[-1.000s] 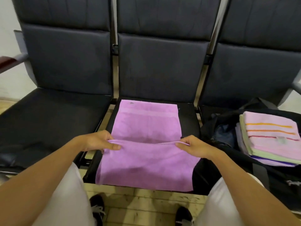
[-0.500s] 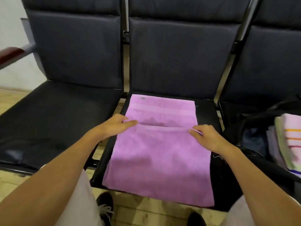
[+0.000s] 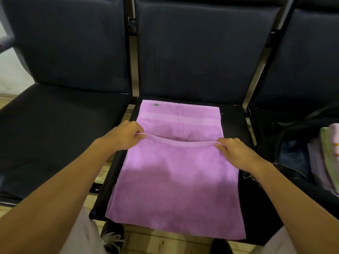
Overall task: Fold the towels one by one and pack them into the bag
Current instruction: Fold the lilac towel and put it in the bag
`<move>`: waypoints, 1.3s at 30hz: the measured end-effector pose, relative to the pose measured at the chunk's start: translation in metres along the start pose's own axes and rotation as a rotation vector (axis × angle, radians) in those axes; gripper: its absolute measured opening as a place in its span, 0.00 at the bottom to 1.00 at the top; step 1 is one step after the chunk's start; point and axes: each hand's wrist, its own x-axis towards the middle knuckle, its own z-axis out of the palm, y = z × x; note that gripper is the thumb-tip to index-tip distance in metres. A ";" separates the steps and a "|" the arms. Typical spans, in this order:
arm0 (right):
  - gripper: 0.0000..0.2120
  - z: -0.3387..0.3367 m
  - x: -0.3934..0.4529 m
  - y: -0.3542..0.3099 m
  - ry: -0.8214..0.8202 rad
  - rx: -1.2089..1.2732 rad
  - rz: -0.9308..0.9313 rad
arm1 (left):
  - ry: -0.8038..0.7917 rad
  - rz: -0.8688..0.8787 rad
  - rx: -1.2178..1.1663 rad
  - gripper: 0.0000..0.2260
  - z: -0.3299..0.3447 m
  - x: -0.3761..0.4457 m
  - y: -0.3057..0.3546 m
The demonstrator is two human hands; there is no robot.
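A purple towel [image 3: 176,184] lies on the middle black seat [image 3: 236,125], its near part draped over the seat's front edge. My left hand [image 3: 124,135] pinches the left end of the folded-over hem, and my right hand [image 3: 233,152] pinches the right end. The hem is lifted a little above the lower layer and sags between my hands. The towel's far strip with a small label stays flat on the seat. On the right seat sits an open black bag [image 3: 293,143] with folded towels [image 3: 328,154] in it, cut off by the frame edge.
Three dark padded chairs stand in a row; the left seat [image 3: 60,129] holds nothing. Metal frame bars run between the seats. Below lies a wooden floor [image 3: 170,242] with my shoes at the bottom edge.
Both hands have carried the towel's near hem away from me toward the backrest, so the folded-over part now covers more of the lower layer. The view has tilted down and shifted left.
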 end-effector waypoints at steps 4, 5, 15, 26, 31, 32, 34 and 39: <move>0.12 0.011 0.008 0.009 -0.124 -0.017 0.008 | -0.167 0.030 -0.027 0.18 0.004 0.007 -0.005; 0.11 0.011 0.008 0.010 -0.138 -0.009 0.003 | -0.214 0.047 -0.034 0.18 0.004 0.006 -0.005; 0.11 0.019 0.011 0.012 -0.380 -0.014 0.015 | -0.398 0.003 -0.005 0.16 0.018 0.002 -0.019; 0.12 -0.011 0.004 -0.006 -0.205 0.292 -0.055 | -0.445 0.041 -0.171 0.14 -0.008 -0.023 -0.009; 0.19 -0.026 0.002 -0.006 -0.018 0.436 -0.015 | -0.243 -0.012 -0.455 0.11 -0.032 -0.028 0.002; 0.21 -0.027 0.003 -0.005 0.038 0.415 -0.008 | -0.159 -0.021 -0.448 0.11 -0.033 -0.026 -0.002; 0.22 -0.030 0.004 -0.003 0.140 0.363 -0.010 | 0.030 -0.030 -0.351 0.11 -0.032 -0.020 -0.007; 0.10 -0.031 0.011 0.000 0.295 0.232 -0.030 | 0.279 -0.002 -0.183 0.08 -0.026 -0.002 -0.004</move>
